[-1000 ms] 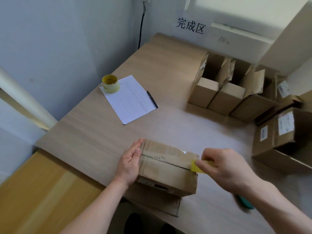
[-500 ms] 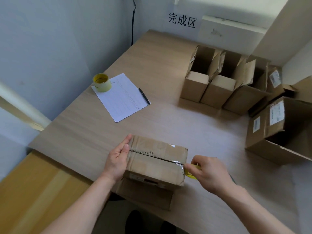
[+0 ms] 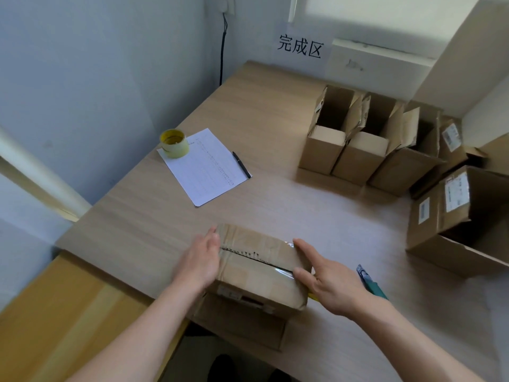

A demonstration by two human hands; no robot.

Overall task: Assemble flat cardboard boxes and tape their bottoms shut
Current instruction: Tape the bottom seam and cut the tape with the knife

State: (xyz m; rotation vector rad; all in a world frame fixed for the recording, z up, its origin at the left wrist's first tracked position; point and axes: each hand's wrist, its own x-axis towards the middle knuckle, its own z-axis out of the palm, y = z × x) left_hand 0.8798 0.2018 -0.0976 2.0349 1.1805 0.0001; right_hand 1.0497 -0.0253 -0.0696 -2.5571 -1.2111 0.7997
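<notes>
The right hand (image 3: pixel 334 282) has let go of the yellow tape end it was pulling a moment ago and now lies open, fingers spread, flat against the right end of the cardboard box (image 3: pixel 259 268). The left hand (image 3: pixel 202 257) stays open against the left end. The box sits bottom-up at the table's (image 3: pixel 275 205) near edge with clear tape (image 3: pixel 278 267) over its seam, so taping looks finished; a teal cutter (image 3: pixel 370 282) lies just right.

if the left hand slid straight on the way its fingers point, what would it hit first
Probably nothing near: the left hand points up-table past the box, over bare table; the paper sheet lies next, though depth is unclear.
</notes>
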